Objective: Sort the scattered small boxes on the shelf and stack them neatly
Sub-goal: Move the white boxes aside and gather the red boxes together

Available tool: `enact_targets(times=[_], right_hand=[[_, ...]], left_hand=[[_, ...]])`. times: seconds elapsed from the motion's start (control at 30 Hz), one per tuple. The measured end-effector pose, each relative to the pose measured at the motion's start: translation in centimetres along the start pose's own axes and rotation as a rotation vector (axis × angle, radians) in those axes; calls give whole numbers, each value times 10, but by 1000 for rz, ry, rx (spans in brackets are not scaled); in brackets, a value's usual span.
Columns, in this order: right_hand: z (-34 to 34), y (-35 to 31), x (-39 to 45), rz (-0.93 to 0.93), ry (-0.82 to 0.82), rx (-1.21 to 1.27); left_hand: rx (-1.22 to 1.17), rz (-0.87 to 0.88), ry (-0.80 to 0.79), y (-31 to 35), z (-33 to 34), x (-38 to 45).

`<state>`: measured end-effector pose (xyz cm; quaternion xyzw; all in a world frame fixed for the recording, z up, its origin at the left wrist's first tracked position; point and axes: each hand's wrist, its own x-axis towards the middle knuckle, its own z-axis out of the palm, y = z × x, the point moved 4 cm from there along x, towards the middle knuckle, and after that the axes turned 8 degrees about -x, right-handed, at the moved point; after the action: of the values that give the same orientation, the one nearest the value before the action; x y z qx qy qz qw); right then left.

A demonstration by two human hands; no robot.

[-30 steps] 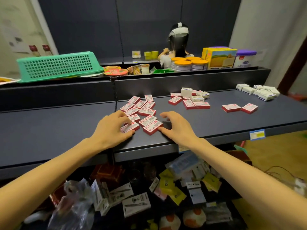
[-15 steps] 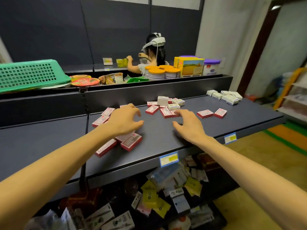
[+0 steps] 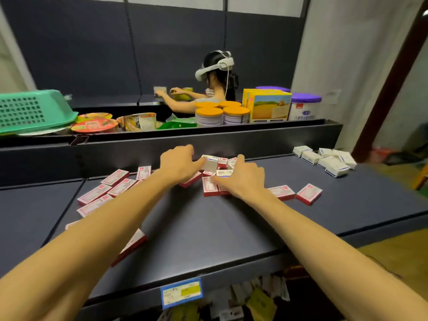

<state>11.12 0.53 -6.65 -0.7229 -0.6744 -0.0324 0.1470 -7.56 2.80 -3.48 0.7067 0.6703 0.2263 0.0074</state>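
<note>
On the dark shelf (image 3: 208, 230) lie several flat red-and-white boxes: a loose group at the left (image 3: 115, 188), a mixed heap in the middle (image 3: 209, 188), and two more at the right (image 3: 309, 193). Small white boxes (image 3: 333, 164) sit at the far right. My left hand (image 3: 180, 163) reaches into the middle heap, its thumb touching an upright white box (image 3: 210, 164). My right hand (image 3: 243, 174) spreads over the heap's right side, touching a small white-and-blue box (image 3: 223, 173). Neither hand plainly grips anything. Another red box (image 3: 135, 244) lies near the front, partly under my left forearm.
On the raised back shelf stand a green basket (image 3: 27, 110), noodle bowls (image 3: 95, 126), orange-lidded tins (image 3: 222, 113), a yellow carton (image 3: 271, 107) and a purple-lidded tin (image 3: 305, 107). A person wearing a headset (image 3: 217, 72) works behind it. A price tag (image 3: 181, 293) marks the front edge.
Both hands left the left group of red boxes and moved right and forward onto the middle heap. The view turned right with them.
</note>
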Motion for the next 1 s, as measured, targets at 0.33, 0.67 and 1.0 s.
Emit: enact_targets(times=[0.33, 0.67, 1.0], right_hand=[[4, 16, 19, -112, -84, 174], [-28, 106, 21, -158, -29, 547], [-40, 230, 16, 7, 62, 516]], left_hand=[[-7, -47, -42, 27, 25, 22], [-7, 109, -51, 48, 11, 39], [-183, 275, -7, 128, 7, 29]])
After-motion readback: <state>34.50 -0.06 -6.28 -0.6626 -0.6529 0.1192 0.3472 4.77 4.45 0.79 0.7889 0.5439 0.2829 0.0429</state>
